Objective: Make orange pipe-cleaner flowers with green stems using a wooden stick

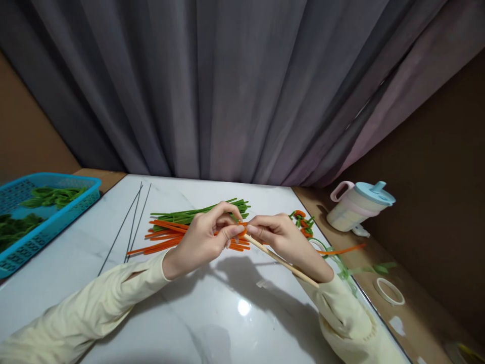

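Mid-frame, the left hand (206,237) and right hand (278,237) both pinch an orange strip (242,230) on a stick (280,260), above the strips (166,237) on the surface (212,313).

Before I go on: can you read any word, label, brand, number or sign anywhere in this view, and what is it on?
No readable text anywhere in this view.
Pale cup with light-blue spouted lid: no print or markings legible.
Blue perforated plastic basket: only a hole pattern, no lettering.
White marble-look table, thin wooden stick in the right hand, left hand: unmarked.
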The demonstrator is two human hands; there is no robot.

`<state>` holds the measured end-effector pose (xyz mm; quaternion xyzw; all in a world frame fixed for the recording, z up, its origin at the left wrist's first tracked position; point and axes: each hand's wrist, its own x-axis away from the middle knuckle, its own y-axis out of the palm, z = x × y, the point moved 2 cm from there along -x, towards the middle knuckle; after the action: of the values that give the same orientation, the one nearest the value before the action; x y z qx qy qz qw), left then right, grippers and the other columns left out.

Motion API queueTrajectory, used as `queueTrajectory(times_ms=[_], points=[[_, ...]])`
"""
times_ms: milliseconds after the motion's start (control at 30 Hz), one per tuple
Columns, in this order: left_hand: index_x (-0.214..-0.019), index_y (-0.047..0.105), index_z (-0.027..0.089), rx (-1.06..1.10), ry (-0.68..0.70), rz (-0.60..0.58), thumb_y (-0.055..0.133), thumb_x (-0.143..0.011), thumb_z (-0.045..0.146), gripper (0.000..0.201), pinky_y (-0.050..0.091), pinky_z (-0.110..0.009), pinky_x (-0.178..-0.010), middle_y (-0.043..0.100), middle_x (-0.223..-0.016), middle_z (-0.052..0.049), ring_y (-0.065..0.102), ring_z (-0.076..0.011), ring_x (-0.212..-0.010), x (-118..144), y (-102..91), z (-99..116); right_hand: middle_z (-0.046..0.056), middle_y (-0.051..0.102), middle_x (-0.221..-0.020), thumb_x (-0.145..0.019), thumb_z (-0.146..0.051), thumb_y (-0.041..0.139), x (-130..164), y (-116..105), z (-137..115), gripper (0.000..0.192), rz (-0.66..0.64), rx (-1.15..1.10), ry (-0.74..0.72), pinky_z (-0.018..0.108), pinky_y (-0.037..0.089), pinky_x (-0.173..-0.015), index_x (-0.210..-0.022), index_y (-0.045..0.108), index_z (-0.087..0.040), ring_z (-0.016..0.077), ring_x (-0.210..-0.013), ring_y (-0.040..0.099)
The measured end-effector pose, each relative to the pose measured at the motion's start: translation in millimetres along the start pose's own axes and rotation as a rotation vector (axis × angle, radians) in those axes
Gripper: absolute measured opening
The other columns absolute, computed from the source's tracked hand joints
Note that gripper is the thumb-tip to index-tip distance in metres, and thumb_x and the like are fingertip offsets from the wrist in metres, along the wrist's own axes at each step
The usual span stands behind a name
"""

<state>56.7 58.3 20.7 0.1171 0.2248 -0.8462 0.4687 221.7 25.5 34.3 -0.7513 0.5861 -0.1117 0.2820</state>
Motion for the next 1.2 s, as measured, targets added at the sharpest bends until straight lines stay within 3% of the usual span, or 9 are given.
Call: queueTrajectory(times_ms=[233, 567, 700, 800, 867, 933, 1067, 1133, 1200], points=[[-0.088, 0.050, 0.017, 0.055, 0.059, -0.053, 0.056, -0.085, 0.017, 0.006, 0.044, -0.016, -0.050, 0.059, -0.063, 0.003, 0.052, -0.0068, -0.052, 4.0, 3.8, 0.0, -0.003, 0.047, -0.051, -0.082, -0.046, 0.055, -3.4, 3.6, 2.2, 0.038, -0.102, -0.236, 0.031, 0.021, 0.032, -0.049, -0.060, 0.055, -0.015, 0.0083, -0.049, 0.042], [-0.084, 0.063, 0.014, 0.008, 0.219, -0.031, 0.056, -0.083, 0.012, 0.007, 0.045, -0.017, -0.048, 0.062, -0.065, 0.000, 0.051, -0.0074, -0.050, 5.3, 3.0, 5.3, -0.003, 0.048, -0.051, -0.083, -0.040, 0.057, -2.1, 7.3, 8.7, 0.033, -0.214, -0.404, 0.030, 0.021, 0.030, -0.049, -0.064, 0.058, -0.013, 0.0066, -0.049, 0.040], [-0.076, 0.068, 0.013, -0.047, 0.295, -0.058, 0.054, -0.084, 0.010, 0.016, 0.045, -0.019, -0.049, 0.063, -0.064, -0.003, 0.052, -0.0090, -0.051, 4.2, 1.4, 8.8, -0.006, 0.044, -0.048, -0.082, -0.043, 0.058, -2.7, 12.5, 15.0, 0.033, -0.311, -0.611, 0.095, 0.019, 0.022, -0.042, -0.067, 0.056, -0.014, 0.0047, -0.044, 0.032], [-0.073, 0.068, 0.013, -0.028, 0.269, -0.023, 0.054, -0.083, 0.010, 0.017, 0.045, -0.018, -0.050, 0.063, -0.063, -0.003, 0.054, -0.0089, -0.052, 3.4, 0.2, 9.9, -0.008, 0.041, -0.047, -0.078, -0.049, 0.061, -4.7, 19.0, 17.7, 0.037, -0.358, -0.723, 0.145, 0.019, 0.016, -0.038, -0.067, 0.053, -0.015, 0.0032, -0.039, 0.024], [-0.071, 0.067, 0.013, -0.001, 0.175, 0.046, 0.057, -0.082, 0.014, 0.015, 0.044, -0.017, -0.049, 0.061, -0.059, -0.001, 0.053, -0.0085, -0.050, 2.1, -1.3, 7.9, -0.008, 0.041, -0.048, -0.078, -0.050, 0.061, -6.3, 23.8, 18.2, 0.035, -0.278, -0.728, 0.152, 0.019, 0.016, -0.037, -0.074, 0.052, -0.016, 0.0039, -0.038, 0.027], [-0.070, 0.066, 0.014, 0.052, 0.049, 0.124, 0.059, -0.082, 0.020, 0.015, 0.042, -0.017, -0.047, 0.057, -0.055, 0.001, 0.051, -0.0081, -0.049, 0.2, -3.1, 4.1, -0.007, 0.044, -0.050, -0.081, -0.048, 0.058, -7.1, 28.0, 17.8, 0.031, -0.075, -0.642, 0.110, 0.019, 0.021, -0.038, -0.080, 0.051, -0.018, 0.0055, -0.039, 0.034], [-0.073, 0.065, 0.014, 0.180, -0.090, 0.226, 0.061, -0.082, 0.030, 0.018, 0.043, -0.018, -0.050, 0.056, -0.057, 0.002, 0.049, -0.0077, -0.048, -4.9, -7.0, -1.6, 0.000, 0.059, -0.069, -0.088, -0.034, 0.051, -2.1, 34.4, 10.1, 0.016, 0.368, -0.155, -0.145, 0.022, 0.039, -0.051, -0.087, 0.055, -0.018, 0.0100, -0.056, 0.051], [-0.073, 0.064, 0.014, 0.206, -0.099, 0.247, 0.062, -0.082, 0.033, 0.021, 0.043, -0.019, -0.051, 0.056, -0.057, 0.002, 0.049, -0.0076, -0.048, -6.9, -8.5, -2.2, 0.005, 0.063, -0.085, -0.090, -0.026, 0.048, 1.5, 38.2, 5.0, 0.014, 0.431, 0.047, -0.239, 0.023, 0.043, -0.060, -0.097, 0.056, -0.018, 0.0120, -0.068, 0.057], [-0.073, 0.064, 0.014, 0.208, -0.099, 0.252, 0.062, -0.082, 0.036, 0.024, 0.043, -0.019, -0.051, 0.055, -0.057, 0.002, 0.048, -0.0078, -0.048, -7.9, -9.0, -2.0, 0.006, 0.063, -0.090, -0.091, -0.025, 0.047, 4.0, 40.6, 1.9, 0.017, 0.410, 0.120, -0.258, 0.023, 0.044, -0.059, -0.104, 0.054, -0.018, 0.0114, -0.067, 0.057]])
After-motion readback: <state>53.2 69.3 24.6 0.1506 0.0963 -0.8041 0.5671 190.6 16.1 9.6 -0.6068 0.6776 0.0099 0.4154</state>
